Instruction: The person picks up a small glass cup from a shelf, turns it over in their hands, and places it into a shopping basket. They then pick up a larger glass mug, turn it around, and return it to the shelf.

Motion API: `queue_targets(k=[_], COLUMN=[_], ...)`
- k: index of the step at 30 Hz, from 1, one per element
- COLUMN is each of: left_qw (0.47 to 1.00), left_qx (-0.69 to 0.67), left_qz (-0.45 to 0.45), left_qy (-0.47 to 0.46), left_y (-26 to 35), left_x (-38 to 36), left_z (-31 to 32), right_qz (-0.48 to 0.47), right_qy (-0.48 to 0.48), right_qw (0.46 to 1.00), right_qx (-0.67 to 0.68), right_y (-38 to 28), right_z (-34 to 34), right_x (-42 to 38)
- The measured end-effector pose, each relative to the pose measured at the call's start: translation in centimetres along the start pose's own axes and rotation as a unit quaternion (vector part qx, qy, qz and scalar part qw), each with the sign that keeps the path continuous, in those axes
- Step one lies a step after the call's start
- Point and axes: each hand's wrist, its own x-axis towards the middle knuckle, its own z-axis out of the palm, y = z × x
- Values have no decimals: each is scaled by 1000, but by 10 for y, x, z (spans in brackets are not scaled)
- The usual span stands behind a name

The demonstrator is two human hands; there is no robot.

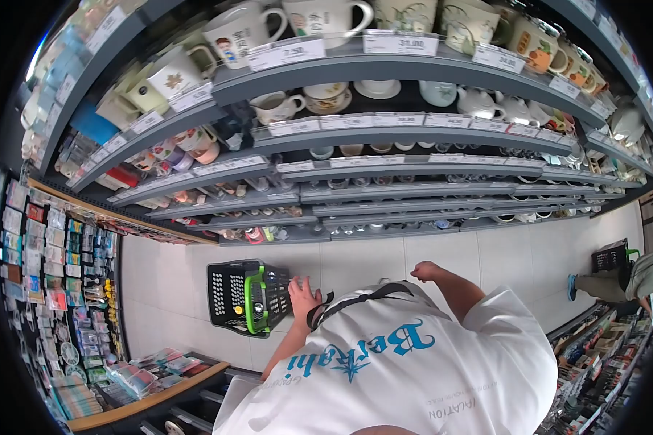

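Observation:
My left hand [305, 297] is open, fingers spread, close beside the right side of a black shopping basket [221, 301] in the head view. The basket has perforated walls and a bright green handle [255, 301], with a small yellow item [239, 310] inside. A dark strap circles my left wrist. On the other side of my body, my right hand [425, 271] hangs over the pale floor, its fingers curled into a loose fist with nothing seen in it.
Ahead, grey shelves hold mugs [326, 22], teapots [479, 103] and price tags [286, 53]. Hanging packaged goods [54, 254] line the left. At the right, a person [617, 279] stands near another dark basket [609, 257]. Low racks [595, 355] stand at the lower right.

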Motion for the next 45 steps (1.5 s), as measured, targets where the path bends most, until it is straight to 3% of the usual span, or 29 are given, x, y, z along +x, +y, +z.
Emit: queue_targets(k=[7,19,27,35,37,45], left_qw=[993,997,997,994,987,979], left_qx=[-35,-3,-21,-46,-110,-120], left_qz=[16,37,6,-35,-63,-95], left_qy=[-114,-68,-73,-89,-101,-132], left_y=[39,66,71,75,77,82], left_x=[1,3,-13,-18,-16,-27], left_z=[33,60,58,61,61,68], right_qz=[15,79,35,-47,-30,13], right_qy=[36,-74,40,47,36,6], right_qw=[991,990,980,987,989,993], right_qx=[126,89,191,150,144,120], right_y=[44,95,73,50,57,99], right_z=[13,24,-2,-1,1,13], right_x=[-27,-49,-41,-34,-40,-44])
